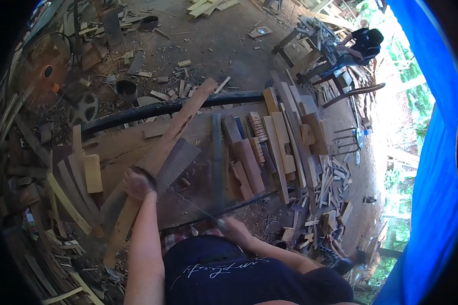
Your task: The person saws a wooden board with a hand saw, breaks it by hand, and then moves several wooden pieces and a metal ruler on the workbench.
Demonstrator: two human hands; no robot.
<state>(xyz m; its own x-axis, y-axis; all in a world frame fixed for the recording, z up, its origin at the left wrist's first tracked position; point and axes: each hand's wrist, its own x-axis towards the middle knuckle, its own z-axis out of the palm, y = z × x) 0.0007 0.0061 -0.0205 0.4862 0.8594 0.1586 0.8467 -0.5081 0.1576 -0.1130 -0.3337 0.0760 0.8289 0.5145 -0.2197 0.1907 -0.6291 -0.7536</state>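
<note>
"Over the table [118,148], at a steep slant, there's the long board [180,122]! Which way does it run?"

"Near end low on the person's left, far end up and away to the right, out past the dark bar [188,104] along the far side. A wider, darker board [179,158] lies partly under it, at a flatter angle."

"And the hands?"

"Left hand [139,183] is right on it, below its middle, curled over the wood! Gripping or only pressing down? From here, I can't tell."

"Right hand?"

"Right hand [235,230] is off the board, on its right, low by the table's near edge, closed round the end of a thin tool [193,204]."

"Pointing where?"

"Up and leftward, towards the left hand, so its line cuts across the board's long axis! Left hand is nearer, touching; the right is apart, with the board lying ahead and to its left."
</note>
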